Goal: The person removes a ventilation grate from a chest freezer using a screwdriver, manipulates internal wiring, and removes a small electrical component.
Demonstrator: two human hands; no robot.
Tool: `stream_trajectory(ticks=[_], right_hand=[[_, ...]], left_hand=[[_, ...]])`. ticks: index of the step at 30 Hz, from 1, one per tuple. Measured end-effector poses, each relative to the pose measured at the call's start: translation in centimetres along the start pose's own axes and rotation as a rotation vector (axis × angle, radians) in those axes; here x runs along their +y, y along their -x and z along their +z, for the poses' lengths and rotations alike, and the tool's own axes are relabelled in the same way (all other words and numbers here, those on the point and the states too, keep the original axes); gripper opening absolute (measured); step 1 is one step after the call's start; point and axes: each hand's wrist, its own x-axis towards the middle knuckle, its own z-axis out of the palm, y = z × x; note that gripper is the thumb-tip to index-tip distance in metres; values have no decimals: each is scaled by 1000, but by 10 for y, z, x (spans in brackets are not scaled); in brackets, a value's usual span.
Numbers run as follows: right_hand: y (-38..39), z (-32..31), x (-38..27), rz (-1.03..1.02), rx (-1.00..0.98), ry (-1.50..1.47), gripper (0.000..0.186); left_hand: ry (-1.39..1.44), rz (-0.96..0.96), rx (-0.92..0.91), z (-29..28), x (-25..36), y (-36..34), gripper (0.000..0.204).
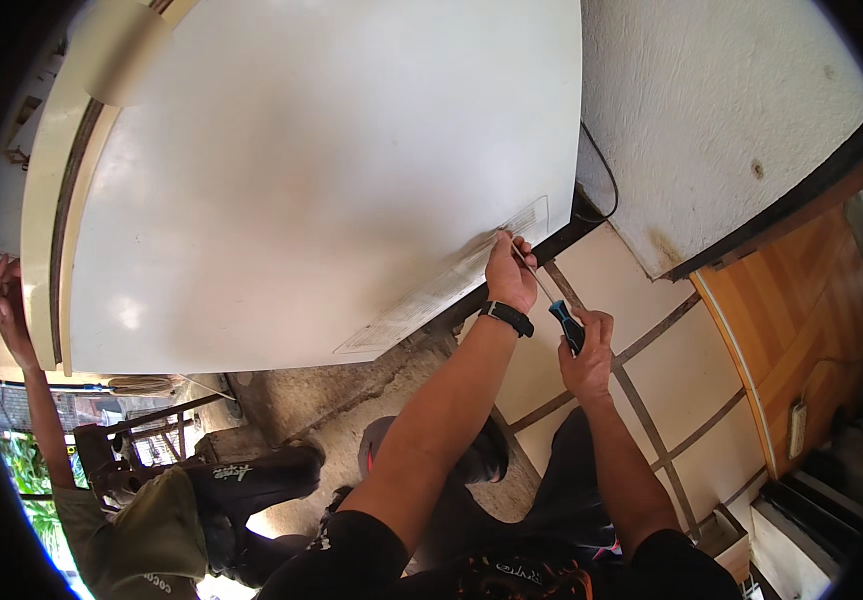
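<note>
A screwdriver (566,326) with a black and blue handle and a long thin metal shaft slants up to the left. My right hand (588,358) is closed around its handle. Nearer the tip, my left hand (512,275) has its fingers curled about the shaft, against the lower edge of a large white appliance (332,190). The tip is hidden by my left fingers. A black wristband (508,317) is on my left wrist. Beside my left hand, a faint printed panel (432,280) runs along the appliance's lower side.
At the left, another person's hand (8,285) touches the appliance's cream door edge (42,230). A rough white block (722,120) stands at upper right, with a dark cable (614,180) beside it. Pale floor tiles (682,350) meet a wood-patterned surface (802,320) at right.
</note>
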Motion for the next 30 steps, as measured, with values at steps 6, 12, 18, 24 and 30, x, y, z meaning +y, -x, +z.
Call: stream_trajectory(ticks=[6,12,18,24,30], right_hand=[[-17,0,4,1109,-379,-1678,36],[-12,-18,5,488,-435,-1016,35],[-4,-7,-4,1077,-493,-1456,44],[-20,5,8,629,-405,-954,37],[-1,-5,-51,432,-303,-405,42]], left_hand=[[-62,14,-4,-12,8,-20,12],[-151,19,-58,-4,-3,-19,26],[-63,-34,-4,-22,1,-30,27],[30,-84,33,5,9,-19,21],[-15,72,78,-11,15,-17,14]])
